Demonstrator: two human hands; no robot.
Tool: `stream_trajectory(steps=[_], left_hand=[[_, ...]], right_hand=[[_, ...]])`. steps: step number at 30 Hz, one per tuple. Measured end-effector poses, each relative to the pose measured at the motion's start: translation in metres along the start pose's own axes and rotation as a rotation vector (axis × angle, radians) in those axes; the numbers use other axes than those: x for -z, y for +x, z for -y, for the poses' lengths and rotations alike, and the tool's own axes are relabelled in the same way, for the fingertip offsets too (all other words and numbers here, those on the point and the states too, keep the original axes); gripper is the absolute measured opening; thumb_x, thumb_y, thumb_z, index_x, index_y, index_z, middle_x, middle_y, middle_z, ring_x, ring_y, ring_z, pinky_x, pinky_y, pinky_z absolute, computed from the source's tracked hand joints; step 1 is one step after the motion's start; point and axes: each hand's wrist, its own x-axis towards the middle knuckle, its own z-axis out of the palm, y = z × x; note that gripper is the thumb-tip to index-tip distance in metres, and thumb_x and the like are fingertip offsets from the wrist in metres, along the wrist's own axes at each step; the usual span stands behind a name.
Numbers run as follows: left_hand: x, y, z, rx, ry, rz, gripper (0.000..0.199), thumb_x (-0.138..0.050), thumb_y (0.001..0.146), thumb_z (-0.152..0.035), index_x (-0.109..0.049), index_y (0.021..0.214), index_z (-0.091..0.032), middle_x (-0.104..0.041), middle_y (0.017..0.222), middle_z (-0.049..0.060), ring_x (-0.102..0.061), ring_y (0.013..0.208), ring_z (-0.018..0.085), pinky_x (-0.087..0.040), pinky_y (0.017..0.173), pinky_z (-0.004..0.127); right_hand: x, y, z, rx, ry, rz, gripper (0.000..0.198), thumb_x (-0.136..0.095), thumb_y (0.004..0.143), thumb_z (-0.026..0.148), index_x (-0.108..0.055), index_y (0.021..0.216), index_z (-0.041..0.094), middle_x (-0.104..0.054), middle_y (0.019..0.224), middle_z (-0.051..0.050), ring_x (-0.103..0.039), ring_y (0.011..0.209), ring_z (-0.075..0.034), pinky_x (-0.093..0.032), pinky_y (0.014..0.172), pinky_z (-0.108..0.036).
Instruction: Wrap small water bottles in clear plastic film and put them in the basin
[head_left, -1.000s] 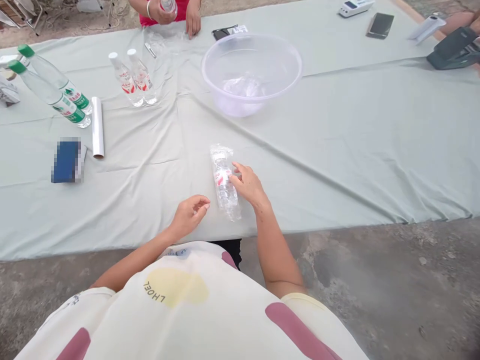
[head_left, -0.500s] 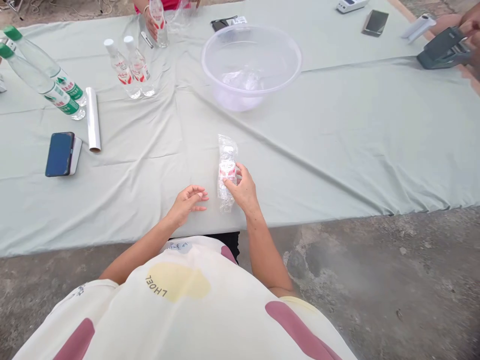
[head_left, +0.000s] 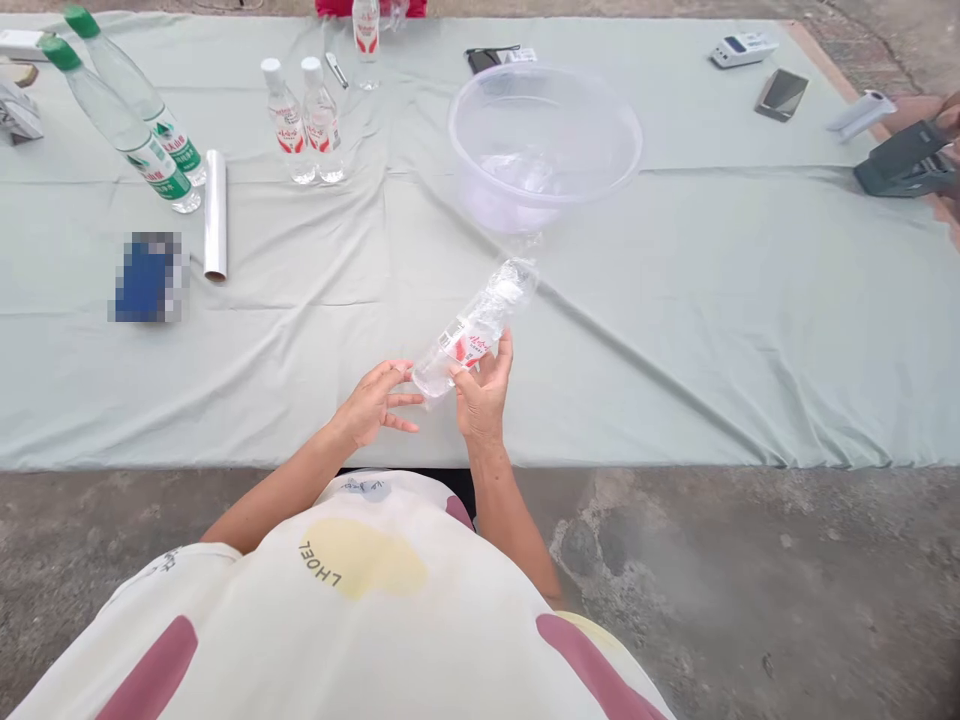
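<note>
A water bottle [head_left: 469,343] with a red and white label lies slanted in front of me, wrapped in clear plastic film. Loose film sticks out past its white cap at the upper right end. My right hand [head_left: 484,390] grips the bottle's middle, thumb on the near side. Beside the bottle's bottom end is my left hand [head_left: 379,402], fingers spread, the fingertips at or very close to the film. Whether they touch it I cannot tell.
A translucent basin [head_left: 546,205] with crumpled clear film stands beyond the bottle. To the left are a film roll [head_left: 215,215], two small bottles [head_left: 304,120], two green-capped bottles [head_left: 139,135] and a blurred blue object [head_left: 148,278]. A dark grey device [head_left: 904,160] is held by another person's hand at right.
My right hand has tilted the wrapped bottle from upright in view to slanting up-right. My left hand has come close to its bottom end. The whole view has shifted slightly.
</note>
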Motion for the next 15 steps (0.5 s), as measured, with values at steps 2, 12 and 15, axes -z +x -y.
stream_trajectory(steps=[2,12,15], left_hand=[[0.005,0.004,0.002,-0.002,-0.006,0.032,0.043,-0.062,0.087,-0.055,-0.062,0.114,-0.022,-0.058,0.130,0.013,-0.067,0.099,0.027,-0.063,0.062,0.036],[0.026,0.017,0.008,0.138,-0.511,0.179,0.038,-0.050,0.097,-0.045,-0.067,0.115,-0.016,-0.069,0.119,0.013,-0.066,0.105,0.028,-0.056,0.089,0.048],[0.028,0.024,0.014,0.187,-0.711,0.133,0.027,-0.050,0.095,-0.033,-0.067,0.106,-0.014,-0.073,0.096,0.009,-0.068,0.083,0.020,-0.057,0.076,0.035]], right_hand=[[-0.008,-0.005,-0.005,0.065,0.035,0.057,0.107,-0.079,0.068,0.033,-0.017,0.154,0.040,-0.044,0.145,-0.008,-0.056,0.124,-0.023,-0.052,0.101,-0.041],[-0.041,-0.022,-0.019,0.122,-0.020,0.252,0.097,-0.080,0.070,0.035,-0.027,0.151,0.036,-0.047,0.144,-0.011,-0.054,0.129,-0.025,-0.052,0.102,-0.045],[-0.042,-0.016,-0.016,0.069,-0.125,0.330,0.096,-0.082,0.070,0.036,-0.030,0.150,0.038,-0.047,0.142,-0.009,-0.053,0.130,-0.026,-0.055,0.099,-0.044]])
